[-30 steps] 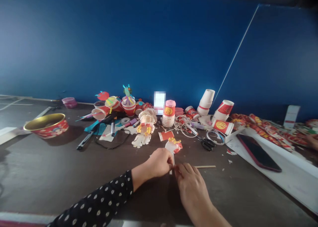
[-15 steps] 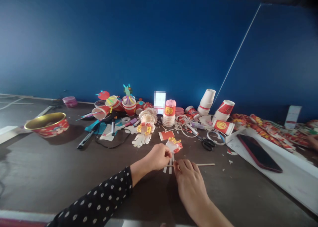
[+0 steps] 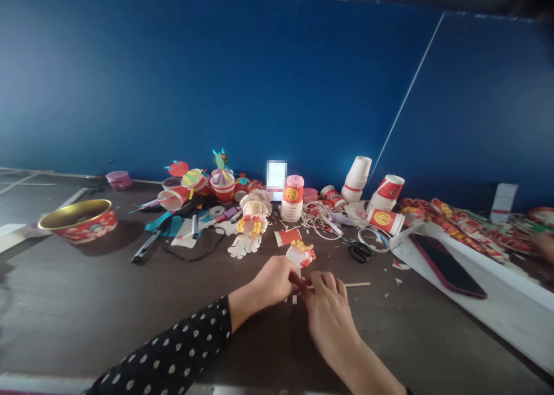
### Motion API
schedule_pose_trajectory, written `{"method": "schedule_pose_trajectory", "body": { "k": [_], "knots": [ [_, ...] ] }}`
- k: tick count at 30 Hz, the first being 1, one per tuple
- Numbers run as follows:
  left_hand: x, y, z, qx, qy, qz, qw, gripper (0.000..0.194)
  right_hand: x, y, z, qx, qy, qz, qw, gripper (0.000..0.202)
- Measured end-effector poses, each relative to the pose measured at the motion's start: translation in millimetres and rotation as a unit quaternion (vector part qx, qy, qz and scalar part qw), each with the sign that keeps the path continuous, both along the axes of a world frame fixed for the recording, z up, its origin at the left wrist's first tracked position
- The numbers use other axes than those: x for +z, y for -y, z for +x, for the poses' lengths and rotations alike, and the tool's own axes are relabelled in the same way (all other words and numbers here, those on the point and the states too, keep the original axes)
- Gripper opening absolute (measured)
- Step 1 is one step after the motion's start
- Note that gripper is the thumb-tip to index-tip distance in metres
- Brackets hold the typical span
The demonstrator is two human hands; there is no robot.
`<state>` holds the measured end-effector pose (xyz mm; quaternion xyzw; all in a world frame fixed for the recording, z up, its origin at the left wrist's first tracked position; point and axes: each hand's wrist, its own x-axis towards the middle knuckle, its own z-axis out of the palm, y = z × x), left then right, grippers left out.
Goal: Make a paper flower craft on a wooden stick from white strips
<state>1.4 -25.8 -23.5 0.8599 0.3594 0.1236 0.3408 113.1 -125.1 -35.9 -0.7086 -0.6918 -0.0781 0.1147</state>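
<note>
A thin wooden stick [image 3: 358, 284] lies crosswise on the dark table, its right end sticking out past my right hand [image 3: 329, 305]. That hand is closed over the stick with fingers bent. My left hand [image 3: 277, 281] is closed in a pinch against the right fingertips, over the stick's left part; what it grips is hidden. Beneath both hands, the ends of narrow white paper strips [image 3: 295, 299] peek out. They belong to a cut paper-cup piece [image 3: 298, 255] with curled red and yellow edges, just beyond my fingers.
Behind stand a stack of cups [image 3: 292, 196], white cups [image 3: 357, 179] and cup crafts [image 3: 223, 184]. Scissors [image 3: 360, 249] and a white cable [image 3: 320, 217] lie to the right, near a phone [image 3: 448, 265] in a white tray [image 3: 497, 320]. A gold-rimmed bowl [image 3: 80, 222] is left.
My left hand has moved slightly right and down, meeting my right fingertips. The strips and the stick's left end are now mostly covered. The view has shifted a little.
</note>
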Motion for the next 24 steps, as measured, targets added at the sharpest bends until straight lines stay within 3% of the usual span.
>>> {"method": "schedule_pose_trajectory", "body": {
  "k": [9,14,20,24],
  "knots": [
    [-5.2,2,3,0.025,-0.032,0.068,0.997,0.014,0.0,0,4,0.002,-0.025,-0.038,0.999,0.03],
    [-3.6,3,3,0.012,-0.031,0.058,0.998,0.015,1.7,9,12,0.039,-0.04,-0.033,0.998,0.051],
    [-6.8,4,4,0.032,-0.028,0.049,0.998,0.013,-5.3,14,10,0.042,-0.004,-0.056,0.998,0.039],
    [-0.3,5,0,-0.012,-0.023,0.049,0.998,0.017,-8.9,11,8,0.035,-0.021,-0.055,0.998,0.036]
  ]
}}
